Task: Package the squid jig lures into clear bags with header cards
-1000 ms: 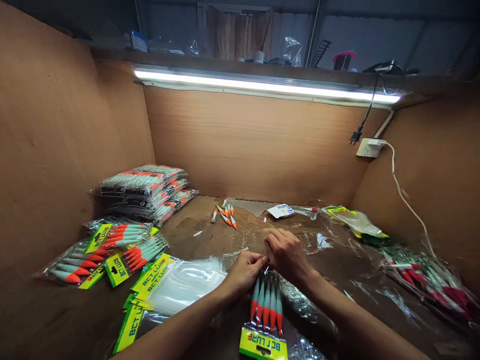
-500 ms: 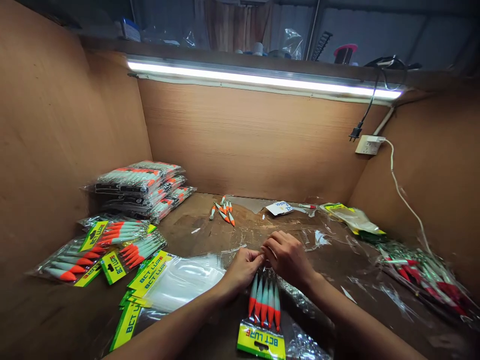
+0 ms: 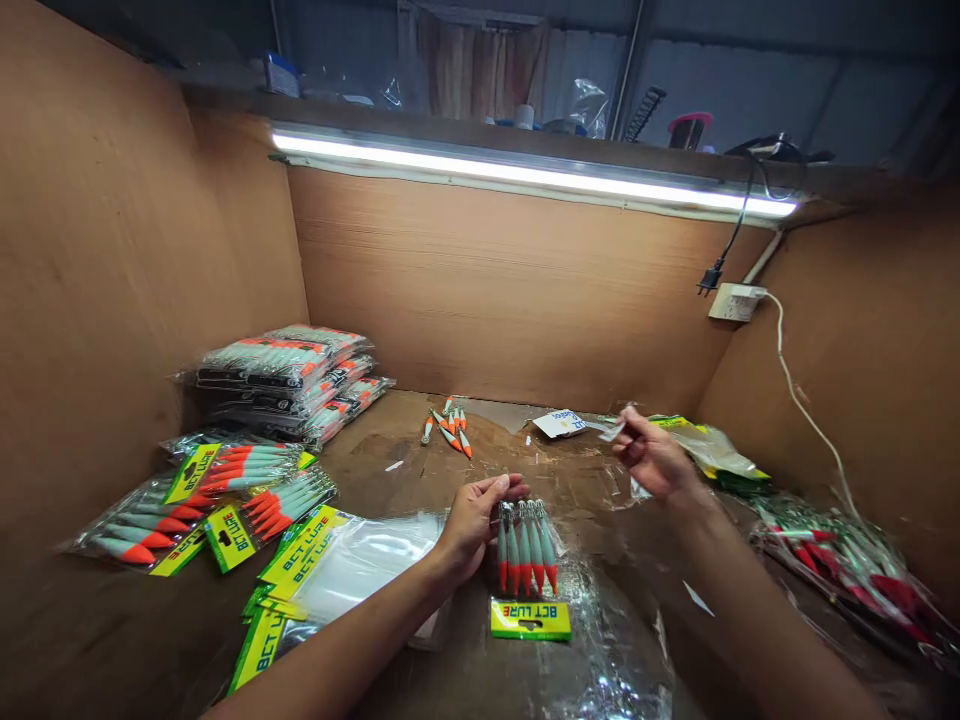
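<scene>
A clear bag of several white-and-orange lures (image 3: pixel 526 550) lies in front of me, its yellow BCT LURE header (image 3: pixel 531 620) toward me. My left hand (image 3: pixel 480 520) is closed on the hook end of this bag, at its upper left. Raised at the right, my right hand (image 3: pixel 654 455) pinches a small clear strip (image 3: pixel 611 432). Flat clear bags with yellow headers (image 3: pixel 367 565) are piled left of my left wrist, partly under the forearm.
Filled lure packs (image 3: pixel 255 500) and a tall stack of bagged lures (image 3: pixel 289 375) stand at the left. Loose lures (image 3: pixel 451 432) and a white card (image 3: pixel 559 423) lie at the back. Red-and-white lures (image 3: pixel 847 560) are heaped right, below a white cord (image 3: pixel 806 400).
My right hand has left the bag's hook end and moved right and up with a clear strip. The lure bag has shifted away from me, still at my left hand.
</scene>
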`<state>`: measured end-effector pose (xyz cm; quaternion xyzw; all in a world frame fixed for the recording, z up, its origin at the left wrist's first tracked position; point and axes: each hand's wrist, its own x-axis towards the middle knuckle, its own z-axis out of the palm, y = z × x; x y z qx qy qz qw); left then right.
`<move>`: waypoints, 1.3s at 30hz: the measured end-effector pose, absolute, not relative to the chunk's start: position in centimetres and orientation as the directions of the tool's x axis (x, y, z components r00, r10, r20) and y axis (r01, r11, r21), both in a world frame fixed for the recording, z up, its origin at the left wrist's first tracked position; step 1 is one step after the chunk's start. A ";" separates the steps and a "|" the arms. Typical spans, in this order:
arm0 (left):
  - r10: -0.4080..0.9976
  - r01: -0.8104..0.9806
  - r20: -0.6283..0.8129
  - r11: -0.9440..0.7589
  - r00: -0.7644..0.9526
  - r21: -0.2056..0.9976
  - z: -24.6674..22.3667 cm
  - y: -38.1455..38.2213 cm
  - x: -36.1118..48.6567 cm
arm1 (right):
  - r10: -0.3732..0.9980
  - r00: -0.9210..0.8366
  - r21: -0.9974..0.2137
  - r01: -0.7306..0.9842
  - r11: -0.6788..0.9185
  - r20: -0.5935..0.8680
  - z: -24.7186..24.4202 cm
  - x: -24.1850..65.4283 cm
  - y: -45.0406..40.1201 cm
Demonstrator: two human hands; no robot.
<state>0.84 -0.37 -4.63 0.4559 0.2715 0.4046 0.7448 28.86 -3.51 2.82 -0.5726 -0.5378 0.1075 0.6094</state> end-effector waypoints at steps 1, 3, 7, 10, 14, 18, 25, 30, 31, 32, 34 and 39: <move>0.858 -0.374 -0.031 0.256 0.513 0.892 -4.6 -0.3 0.8 | 0.754 0.384 -0.798 0.524 0.298 0.533 3.4 30.6 -3.9; 0.866 -0.382 -0.024 0.245 0.500 0.891 -4.5 -0.3 0.8 | 0.747 0.378 -0.753 0.611 0.242 0.547 4.2 33.2 -5.0; 0.863 -0.355 -0.010 0.218 0.505 0.909 -4.3 -0.5 1.0 | 0.680 0.349 -0.597 0.785 0.163 0.645 3.8 33.9 -6.9; 0.850 -0.332 0.022 0.182 0.527 0.925 -4.3 -0.7 1.1 | 0.827 0.253 -0.699 0.682 0.216 0.503 2.5 30.9 -7.5; 0.835 -0.294 0.029 0.161 0.550 0.942 -4.4 -0.7 1.1 | 0.977 0.014 -0.912 0.362 0.194 0.213 1.3 27.7 -7.3; 0.839 -0.274 0.022 0.153 0.544 0.950 -4.5 -0.4 1.1 | 0.965 0.034 -0.812 0.549 0.200 0.261 1.4 28.4 -6.9; 0.824 -0.238 0.055 0.099 0.564 0.966 -4.2 -0.7 1.1 | 0.957 0.044 -0.803 0.556 0.215 0.287 -0.6 24.2 -7.1; 0.808 -0.174 0.165 -0.079 0.566 0.982 -3.8 -0.7 1.0 | 0.986 -0.095 -0.945 0.285 0.161 0.139 -2.3 19.8 -6.7; 0.809 -0.163 0.177 -0.102 0.560 0.981 -3.8 -0.6 1.0 | 0.986 -0.083 -0.952 0.260 0.163 0.146 -2.5 19.6 -6.5; 0.807 -0.153 0.181 -0.114 0.562 0.982 -3.7 -0.4 0.9 | 0.985 -0.069 -0.955 0.243 0.168 0.155 -2.8 19.6 -6.3; 0.783 -0.133 0.172 -0.115 0.598 0.984 -3.6 -0.1 0.8 | 0.988 -0.053 -0.963 0.222 0.155 0.147 -3.4 20.0 -5.9; 0.744 -0.069 0.104 -0.077 0.661 0.995 -3.3 0.9 -0.2 | 0.997 -0.066 -0.986 0.161 0.049 0.039 -5.3 21.1 -5.6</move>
